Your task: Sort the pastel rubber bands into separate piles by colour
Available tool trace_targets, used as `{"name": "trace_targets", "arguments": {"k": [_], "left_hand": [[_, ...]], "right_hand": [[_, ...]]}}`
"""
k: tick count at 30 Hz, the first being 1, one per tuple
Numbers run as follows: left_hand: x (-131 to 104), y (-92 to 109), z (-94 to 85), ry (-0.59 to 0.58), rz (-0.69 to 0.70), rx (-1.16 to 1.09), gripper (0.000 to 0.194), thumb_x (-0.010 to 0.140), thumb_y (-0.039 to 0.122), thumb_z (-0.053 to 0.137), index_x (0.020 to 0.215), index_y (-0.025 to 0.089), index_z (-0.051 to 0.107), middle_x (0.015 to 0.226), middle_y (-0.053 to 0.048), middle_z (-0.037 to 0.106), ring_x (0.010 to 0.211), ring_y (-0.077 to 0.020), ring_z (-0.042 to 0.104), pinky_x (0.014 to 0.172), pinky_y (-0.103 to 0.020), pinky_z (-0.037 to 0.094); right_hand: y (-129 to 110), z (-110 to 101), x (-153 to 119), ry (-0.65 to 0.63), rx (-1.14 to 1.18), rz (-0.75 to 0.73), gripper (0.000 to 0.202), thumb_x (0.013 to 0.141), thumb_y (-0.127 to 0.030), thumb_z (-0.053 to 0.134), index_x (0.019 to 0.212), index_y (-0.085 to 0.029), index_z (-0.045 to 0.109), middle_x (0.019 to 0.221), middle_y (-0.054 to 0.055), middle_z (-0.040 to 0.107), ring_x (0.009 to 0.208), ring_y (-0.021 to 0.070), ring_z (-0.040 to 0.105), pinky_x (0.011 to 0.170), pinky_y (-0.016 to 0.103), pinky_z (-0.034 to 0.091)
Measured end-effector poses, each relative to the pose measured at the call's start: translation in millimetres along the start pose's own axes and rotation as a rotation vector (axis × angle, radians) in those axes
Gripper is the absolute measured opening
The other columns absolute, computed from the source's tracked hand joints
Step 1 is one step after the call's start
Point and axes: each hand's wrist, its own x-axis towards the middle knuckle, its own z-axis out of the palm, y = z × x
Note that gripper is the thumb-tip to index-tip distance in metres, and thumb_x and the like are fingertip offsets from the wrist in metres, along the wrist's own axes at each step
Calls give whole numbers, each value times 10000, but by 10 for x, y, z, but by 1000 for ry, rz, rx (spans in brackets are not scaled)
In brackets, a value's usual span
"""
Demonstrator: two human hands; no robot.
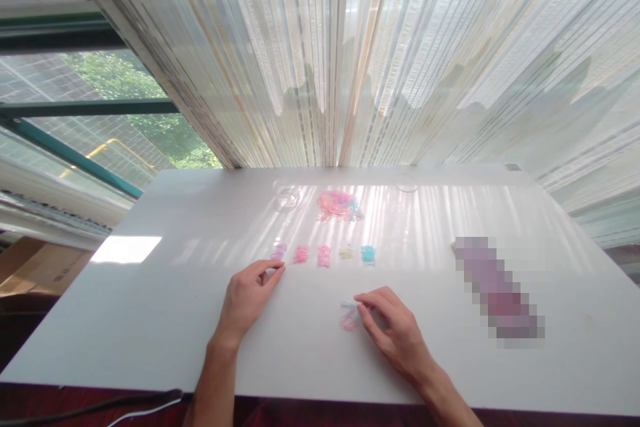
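My left hand (251, 295) is closed in a pinch at the near edge of a small purple pile (279, 251); anything between its fingertips is too small to make out. To its right, pink-red (301, 254), pink (324, 255), pale yellow (346, 252) and turquoise (368, 254) piles of thin little pieces form a row. My right hand (393, 327) pinches at a light blue piece (349, 305) beside a loose pink-purple cluster (349, 321). The pieces resemble small clips, but their exact kind is unclear.
A larger mixed heap (339, 205) lies behind the row. Beside it are a clear round dish (287, 199) and a clear ring-shaped item (407, 184). A blurred purple item (500, 290) lies right on the white table (150, 320). Striped curtains (320, 67) hang behind; a cardboard box (43, 265) stands left.
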Motion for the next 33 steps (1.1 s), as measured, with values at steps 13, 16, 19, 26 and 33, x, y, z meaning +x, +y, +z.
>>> {"name": "trace_targets", "arguments": {"k": [13,16,19,26,33], "left_hand": [[4,-133,-115,37,41,70,227,886,372,587,901,242,772,824,4,732,566,-122,525,601,-243,462],[-6,-80,-97,19,65,47,217,894,357,585,909,240,767,847,0,741,566,-122,525,604,-241,469],[-20,11,-43,-5,99,22,196,901,342,593,919,242,761,858,1,745,564,-119,525,604,-236,472],[-31,287,204,-64,184,40,163,918,244,586,952,247,745,835,25,742,583,-116,533,628,-233,461],[-4,394,328,-73,223,64,163,919,218,568,918,234,730,846,17,752,578,-115,535,633,-240,452]], "right_hand": [[0,-10,1,-20,-12,20,145,1006,-190,539,1076,-236,657,872,53,665,797,201,651,689,329,571],[3,-9,7,-18,-15,17,142,1004,-191,543,1074,-237,658,873,52,667,800,201,652,691,328,571],[2,-11,17,-17,-15,18,145,1003,-190,543,1070,-237,662,871,52,668,799,201,654,690,327,570],[-3,-14,13,-17,-10,24,140,999,-178,552,1067,-237,658,872,45,668,799,194,652,692,321,565],[-18,-26,26,-9,-5,23,140,1006,-200,541,1051,-233,669,866,54,672,790,198,658,681,324,580]]}}
